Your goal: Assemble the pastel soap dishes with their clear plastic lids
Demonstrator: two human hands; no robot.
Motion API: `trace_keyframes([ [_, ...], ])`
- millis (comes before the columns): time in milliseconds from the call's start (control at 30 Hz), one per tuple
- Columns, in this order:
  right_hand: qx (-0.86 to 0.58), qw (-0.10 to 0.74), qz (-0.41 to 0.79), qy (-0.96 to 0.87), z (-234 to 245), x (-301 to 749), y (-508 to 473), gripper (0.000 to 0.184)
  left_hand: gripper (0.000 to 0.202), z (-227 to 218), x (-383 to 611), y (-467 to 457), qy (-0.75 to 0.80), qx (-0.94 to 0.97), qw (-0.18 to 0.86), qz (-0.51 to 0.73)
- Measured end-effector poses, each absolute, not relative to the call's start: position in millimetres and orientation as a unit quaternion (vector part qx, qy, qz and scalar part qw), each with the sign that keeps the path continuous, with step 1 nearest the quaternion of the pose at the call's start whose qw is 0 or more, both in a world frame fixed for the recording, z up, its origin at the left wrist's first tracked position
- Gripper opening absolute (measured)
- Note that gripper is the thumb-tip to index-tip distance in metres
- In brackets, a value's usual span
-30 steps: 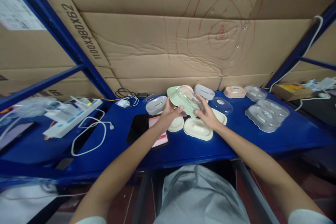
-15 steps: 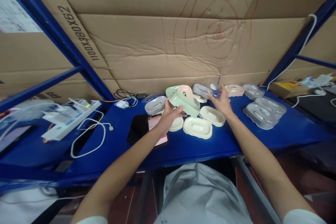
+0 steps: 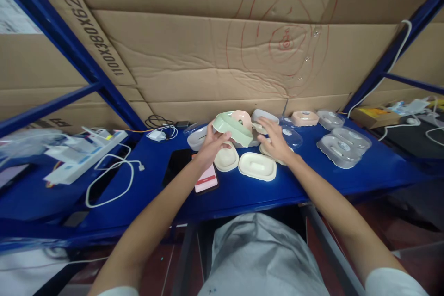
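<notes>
My left hand [image 3: 212, 147] is closed around a light green plastic shell [image 3: 233, 128], shaped like a soap dish and tilted above the table. Fingers slightly spread, my right hand [image 3: 275, 141] hovers over the cream oval trays with nothing visibly held. One cream tray [image 3: 257, 166] lies in front; a second cream tray [image 3: 226, 159] is beside my left hand. Behind the green shell sit a pink shell [image 3: 243, 118] and a grey shell [image 3: 265, 115]. A clear plastic lid [image 3: 292, 137] with a round label lies right of my right hand.
Another grey shell [image 3: 196, 138] is at the left, near a black phone [image 3: 176, 165] and a phone with a pink screen [image 3: 207, 179]. To the right are a peach box [image 3: 305, 118] and clear covers [image 3: 339, 150]. A power strip [image 3: 81, 159] with cables lies far left.
My right hand has let go of the clear lid, which now lies on the table, and has moved left and slightly down. My left hand still holds the green shell. The view has shifted slightly.
</notes>
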State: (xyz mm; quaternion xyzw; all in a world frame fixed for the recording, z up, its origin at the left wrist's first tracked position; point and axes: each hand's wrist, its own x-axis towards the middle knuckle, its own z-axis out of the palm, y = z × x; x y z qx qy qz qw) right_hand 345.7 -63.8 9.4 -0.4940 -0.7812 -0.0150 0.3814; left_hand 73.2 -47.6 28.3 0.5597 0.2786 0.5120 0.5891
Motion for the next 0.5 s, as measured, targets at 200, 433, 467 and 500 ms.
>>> trace_keyframes([
  [200, -0.327, 0.367, 0.053, -0.869, 4.9, 309.9, -81.5, 0.066, 0.098, 21.6, 81.0, -53.0, 0.255, 0.613, 0.566, 0.489],
  [433, -0.340, 0.381, 0.059, -0.858, 4.6, 313.0, -80.8, 0.054, 0.094, 14.6, 77.8, -44.2, 0.244, 0.633, 0.544, 0.494],
  [467, -0.342, 0.383, 0.060, -0.856, 5.1, 312.2, -81.8, 0.053, 0.095, 14.2, 77.3, -43.5, 0.241, 0.634, 0.544, 0.495],
  [500, -0.344, 0.386, 0.060, -0.854, 5.6, 311.1, -82.8, 0.053, 0.096, 13.9, 76.9, -43.1, 0.238, 0.635, 0.544, 0.494],
])
